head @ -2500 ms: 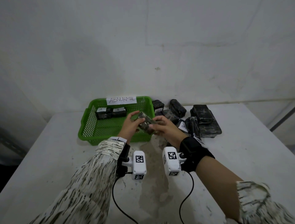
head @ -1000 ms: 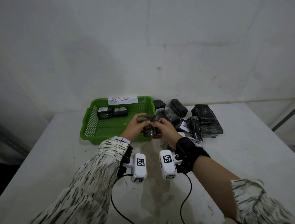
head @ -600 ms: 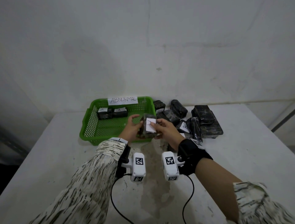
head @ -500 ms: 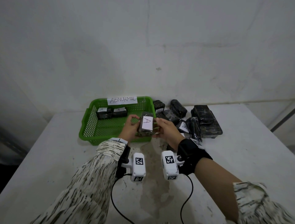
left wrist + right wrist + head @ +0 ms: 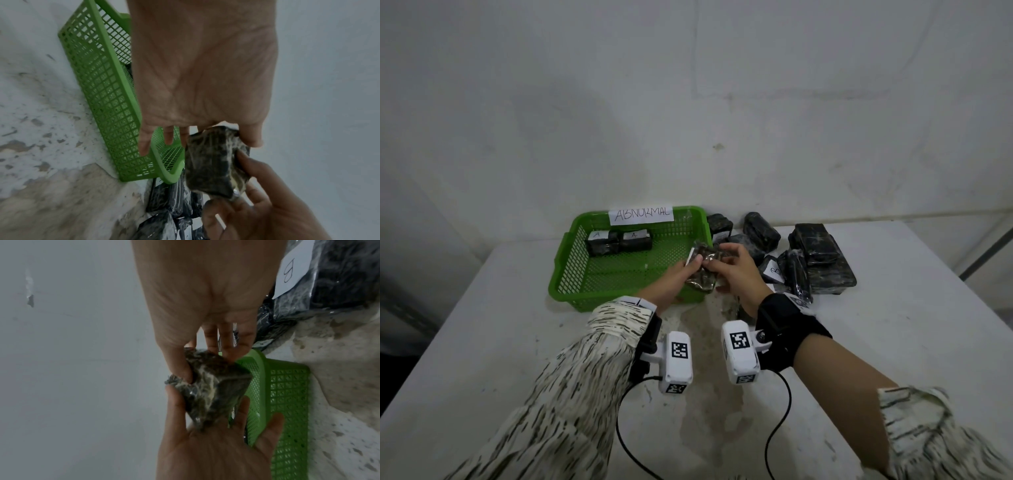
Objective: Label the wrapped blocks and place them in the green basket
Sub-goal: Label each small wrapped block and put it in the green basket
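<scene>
Head view: a wrapped block (image 5: 705, 270) is held at frame centre by the left hand (image 5: 671, 282) and right hand (image 5: 739, 274), above the near right corner of the green basket (image 5: 571, 270). Two labelled blocks (image 5: 618, 241) lie inside; an unsorted pile (image 5: 811, 260) remains at right.

Left wrist view: the block (image 5: 213, 164) is pinched at lower centre.

Right wrist view: the thumb (image 5: 179, 363) is pressed on the block; placement is judged pending.

The green basket (image 5: 571, 270) is matt plastic mesh with a paper sign (image 5: 641, 215) on its rim. The wrapped block (image 5: 213, 389) wears glossy, crinkled clear film over a dark mottled body. The tabletop (image 5: 493, 342) looks rough, stained and chipped; the sleeves (image 5: 571, 394) are cloth.
</scene>
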### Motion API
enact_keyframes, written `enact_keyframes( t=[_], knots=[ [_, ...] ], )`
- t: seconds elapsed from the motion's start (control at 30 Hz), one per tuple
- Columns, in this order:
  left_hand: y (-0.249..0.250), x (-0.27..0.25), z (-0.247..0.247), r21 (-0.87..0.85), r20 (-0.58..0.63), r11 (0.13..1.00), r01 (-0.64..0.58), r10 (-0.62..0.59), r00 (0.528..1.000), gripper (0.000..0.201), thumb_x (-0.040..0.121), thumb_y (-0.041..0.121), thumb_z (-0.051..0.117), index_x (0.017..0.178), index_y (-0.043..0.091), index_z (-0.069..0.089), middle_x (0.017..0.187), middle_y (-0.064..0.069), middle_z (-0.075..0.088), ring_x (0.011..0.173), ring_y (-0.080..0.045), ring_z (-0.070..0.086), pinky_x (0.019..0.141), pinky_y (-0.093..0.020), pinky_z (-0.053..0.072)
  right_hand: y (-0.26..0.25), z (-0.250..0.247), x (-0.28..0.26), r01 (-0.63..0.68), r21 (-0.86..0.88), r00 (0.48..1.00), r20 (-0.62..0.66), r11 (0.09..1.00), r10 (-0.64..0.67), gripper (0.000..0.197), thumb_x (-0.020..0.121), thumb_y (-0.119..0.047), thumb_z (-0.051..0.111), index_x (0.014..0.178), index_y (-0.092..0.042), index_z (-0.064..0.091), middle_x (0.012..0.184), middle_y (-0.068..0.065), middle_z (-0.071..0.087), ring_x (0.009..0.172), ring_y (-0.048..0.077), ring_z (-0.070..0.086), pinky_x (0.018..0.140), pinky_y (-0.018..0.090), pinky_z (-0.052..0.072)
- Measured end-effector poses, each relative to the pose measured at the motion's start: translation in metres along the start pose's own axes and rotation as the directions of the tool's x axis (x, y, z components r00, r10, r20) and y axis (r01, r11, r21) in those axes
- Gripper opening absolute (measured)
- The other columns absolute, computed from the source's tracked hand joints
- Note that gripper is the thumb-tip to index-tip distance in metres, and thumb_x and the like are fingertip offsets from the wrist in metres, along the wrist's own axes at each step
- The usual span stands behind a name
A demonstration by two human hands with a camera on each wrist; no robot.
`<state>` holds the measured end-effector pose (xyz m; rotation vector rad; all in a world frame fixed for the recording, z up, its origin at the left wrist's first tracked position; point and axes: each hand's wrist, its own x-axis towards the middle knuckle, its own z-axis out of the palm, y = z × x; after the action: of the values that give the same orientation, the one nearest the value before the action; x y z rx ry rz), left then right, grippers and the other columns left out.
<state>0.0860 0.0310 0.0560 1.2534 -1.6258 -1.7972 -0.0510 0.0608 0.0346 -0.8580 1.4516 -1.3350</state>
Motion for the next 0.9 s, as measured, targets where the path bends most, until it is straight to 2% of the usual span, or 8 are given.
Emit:
enact_keyframes(
  t=[0.1,0.2,0.33,0.4,0.53,0.63,0.77,0.9],
  knots=[
    [-0.002,0.004,0.001,-0.063,-0.080,0.998,-0.023,0.018,0.997,0.045,0.097,0.030,0.045,0.137,0.012,0.035,0.131,-0.013,0.049,0.115,-0.025,0.051,0.099,-0.039,0.043,-0.003,-0.001,-0.001,0.050,-0.045,0.998,-0.041,0.998,-0.052,0.058,0.077,-0.006,0.075,0.118,-0.018,0.037,0.106,0.012,0.058,0.092,0.024,0.059,0.084,0.044,0.051],
    [0.000,0.010,-0.002,-0.050,-0.144,0.996,-0.067,0.059,0.988,0.041,0.093,0.014,0.053,0.132,0.012,0.041,0.130,-0.020,0.051,0.104,-0.026,0.055,0.096,-0.044,0.048,-0.002,-0.003,-0.003,0.090,-0.080,0.995,-0.030,0.993,-0.092,0.063,0.076,-0.003,0.075,0.124,-0.016,0.036,0.101,0.008,0.058,0.093,0.021,0.058,0.085,0.038,0.051],
    [0.001,0.014,-0.005,-0.016,-0.208,0.995,-0.097,0.091,0.974,0.038,0.091,0.005,0.052,0.128,0.006,0.044,0.124,-0.023,0.053,0.088,-0.022,0.058,0.065,-0.025,0.053,0.001,-0.003,-0.004,0.076,-0.095,0.994,0.085,0.993,-0.068,0.073,0.077,-0.001,0.075,0.135,-0.015,0.032,0.110,0.010,0.058,0.104,0.022,0.058,0.078,0.024,0.052],
    [0.000,0.013,-0.005,-0.040,-0.244,0.993,-0.115,0.102,0.964,0.037,0.092,0.004,0.051,0.128,0.006,0.044,0.122,-0.023,0.054,0.081,-0.020,0.059,0.058,-0.022,0.054,0.001,0.000,-0.004,0.049,-0.131,0.991,0.134,0.990,-0.031,0.074,0.078,0.000,0.074,0.137,-0.014,0.033,0.117,0.010,0.056,0.105,0.020,0.057,0.078,0.023,0.052],
    [-0.003,0.011,-0.005,0.011,-0.229,0.995,-0.101,0.100,0.968,0.039,0.090,0.005,0.054,0.127,0.011,0.046,0.126,-0.016,0.052,0.108,-0.029,0.054,0.082,-0.041,0.054,0.001,0.002,-0.004,0.051,-0.206,0.993,0.112,0.977,-0.028,0.059,0.077,0.006,0.070,0.129,-0.004,0.044,0.125,0.015,0.058,0.107,0.022,0.057,0.088,0.033,0.050],
    [-0.005,0.008,-0.009,-0.018,-0.161,0.990,-0.140,0.135,0.978,0.038,0.085,-0.007,0.055,0.115,0.016,0.050,0.124,-0.012,0.051,0.114,-0.034,0.051,0.088,-0.050,0.051,0.002,0.000,-0.005,0.053,-0.177,0.981,0.195,0.983,-0.018,0.058,0.078,0.010,0.064,0.130,-0.007,0.045,0.126,0.013,0.055,0.109,0.023,0.054,0.081,0.033,0.050],
    [-0.005,0.004,-0.013,-0.012,-0.118,0.976,-0.217,0.214,0.970,0.039,0.081,-0.013,0.056,0.107,0.015,0.053,0.119,-0.004,0.053,0.108,-0.031,0.053,0.074,-0.036,0.057,0.001,-0.007,-0.008,-0.115,-0.068,0.945,0.301,0.991,0.130,0.051,0.086,-0.012,0.062,0.132,-0.027,0.045,0.130,0.005,0.053,0.115,0.024,0.053,0.074,0.037,0.046],
    [-0.004,0.003,-0.011,-0.022,-0.068,0.971,-0.240,0.238,0.969,0.049,0.078,-0.019,0.053,0.111,0.018,0.056,0.111,0.002,0.056,0.107,-0.029,0.055,0.079,-0.034,0.056,0.000,-0.006,-0.007,-0.131,0.018,0.964,0.235,0.991,0.123,0.027,0.091,-0.025,0.062,0.115,-0.019,0.053,0.114,0.007,0.058,0.097,0.020,0.059,0.072,0.031,0.049]
  ],
)
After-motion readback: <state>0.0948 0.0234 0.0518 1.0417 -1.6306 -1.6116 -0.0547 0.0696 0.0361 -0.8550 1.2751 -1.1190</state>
